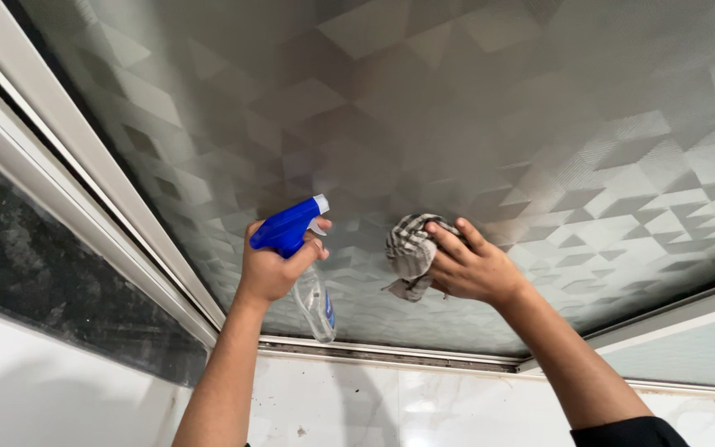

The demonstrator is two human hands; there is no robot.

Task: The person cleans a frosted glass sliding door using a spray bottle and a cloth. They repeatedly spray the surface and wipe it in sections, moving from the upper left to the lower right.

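Observation:
My left hand (273,263) grips a clear spray bottle (316,305) by its neck, with a finger on the trigger of its blue spray head (288,227). The white nozzle points at a frosted window pane (473,108) with a geometric triangle pattern. My right hand (475,266) presses a crumpled checked grey-and-white cloth (410,251) flat against the same pane, just right of the bottle. Both hands are close together near the pane's lower edge.
A white window frame (84,170) runs along the left, and a bottom track (391,351) lies below the hands. A dark stone strip (35,273) sits left of the frame. White glossy tiles (424,406) with small dark specks lie beneath.

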